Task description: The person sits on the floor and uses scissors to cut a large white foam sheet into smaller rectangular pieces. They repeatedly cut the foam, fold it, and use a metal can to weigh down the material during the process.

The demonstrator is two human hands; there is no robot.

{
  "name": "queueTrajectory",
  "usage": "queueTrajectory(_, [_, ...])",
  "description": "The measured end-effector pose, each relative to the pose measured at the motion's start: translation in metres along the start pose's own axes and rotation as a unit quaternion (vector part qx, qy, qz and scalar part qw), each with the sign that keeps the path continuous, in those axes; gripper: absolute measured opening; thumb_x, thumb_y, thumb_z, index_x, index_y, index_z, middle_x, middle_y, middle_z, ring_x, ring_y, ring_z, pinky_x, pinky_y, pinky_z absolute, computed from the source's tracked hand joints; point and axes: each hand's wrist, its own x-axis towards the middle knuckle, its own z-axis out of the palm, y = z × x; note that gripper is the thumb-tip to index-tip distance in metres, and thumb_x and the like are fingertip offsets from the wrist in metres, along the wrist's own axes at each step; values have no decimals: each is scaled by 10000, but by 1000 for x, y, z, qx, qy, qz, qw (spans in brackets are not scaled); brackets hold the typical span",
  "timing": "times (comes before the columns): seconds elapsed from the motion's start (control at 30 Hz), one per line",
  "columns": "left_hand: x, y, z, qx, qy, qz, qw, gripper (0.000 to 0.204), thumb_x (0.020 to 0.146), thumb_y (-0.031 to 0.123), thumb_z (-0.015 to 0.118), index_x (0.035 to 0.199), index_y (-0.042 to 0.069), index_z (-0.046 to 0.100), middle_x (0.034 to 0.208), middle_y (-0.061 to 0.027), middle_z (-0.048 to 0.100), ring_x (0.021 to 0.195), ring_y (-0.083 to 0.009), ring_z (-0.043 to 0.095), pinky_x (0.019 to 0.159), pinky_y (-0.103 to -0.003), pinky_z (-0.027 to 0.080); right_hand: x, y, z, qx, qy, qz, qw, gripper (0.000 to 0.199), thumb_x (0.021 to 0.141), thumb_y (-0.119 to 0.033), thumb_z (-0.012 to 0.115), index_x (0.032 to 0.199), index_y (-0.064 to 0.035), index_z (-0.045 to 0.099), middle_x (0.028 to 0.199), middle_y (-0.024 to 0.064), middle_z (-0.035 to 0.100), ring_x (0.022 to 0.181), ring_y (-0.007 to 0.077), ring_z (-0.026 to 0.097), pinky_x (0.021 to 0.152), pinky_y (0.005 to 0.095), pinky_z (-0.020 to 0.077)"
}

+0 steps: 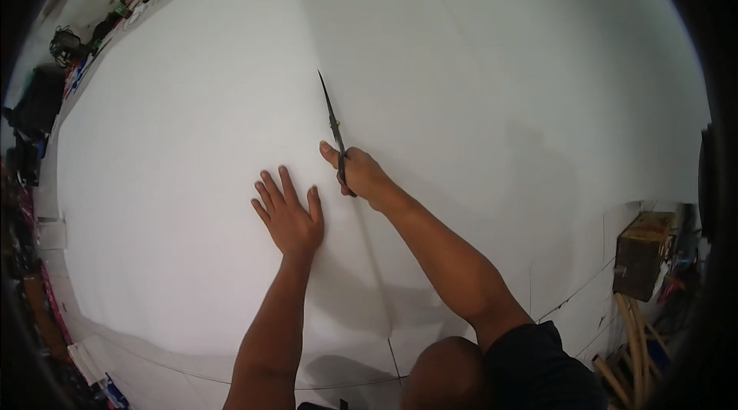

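A large white sheet (177, 125) spreads over the tiled floor in front of me. Pressed flat on it, palm down with the fingers spread, is my left hand (294, 221). To its right, my right hand (364, 175) grips a pair of dark scissors (334, 125) by the handles, thumb stretched out to the left. The scissor blades point away from me and look closed or nearly so. From the scissors a straight pale line runs down the sheet to its near edge; whether it is a cut or a crease I cannot tell. My fingers hide part of the handles.
A worn brown box (646, 256) stands at the right, with several wooden poles (634, 341) below it. Along the left edge lie a black bag (38, 102), a dark wire-like bundle (68, 45) and other clutter. My knee (446, 375) is at the bottom.
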Motion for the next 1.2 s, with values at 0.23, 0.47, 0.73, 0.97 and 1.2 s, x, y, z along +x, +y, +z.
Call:
queueTrajectory(0.23, [12,1,-11,-5,-44,-13,999,693,965,436,446,1521,64,266,1578,-254,160,1469,-430,115,1175,-567,52,29,12,10,-41,76,-66,994,537,921,-571,593,728,-84,475,585,2,461,495,108,474,467,281,402])
queueTrajectory(0.47, [12,-7,-18,-15,-118,-38,992,748,913,426,493,1514,38,273,1581,-279,118,1470,-448,83,1167,-584,25,32,27,15,-71,93,-55,992,486,938,-498,605,740,-69,493,610,34,501,535,138,491,519,309,418])
queueTrajectory(0.73, [15,-6,-13,-18,-122,-20,992,781,884,417,512,1496,1,262,1550,-333,143,1441,-513,109,1141,-637,43,41,-28,6,-86,99,-35,991,532,923,-522,606,762,-20,534,665,145,567,638,285,567,621,413,445])
queueTrajectory(0.97, [19,-4,-19,-15,-132,-25,991,748,860,377,578,1445,-20,334,1502,-351,216,1428,-507,128,1144,-631,51,145,-127,-12,-122,137,-23,983,576,896,-590,607,686,-62,512,621,82,548,599,210,545,590,393,447])
queueTrajectory(1.2, [235,5,-18,-110,95,-35,989,587,898,311,616,1370,2,458,1424,-294,374,1339,-449,321,1106,-556,233,177,-108,-21,-118,126,-46,984,589,891,-596,609,712,-41,534,624,74,548,594,177,536,575,342,441])
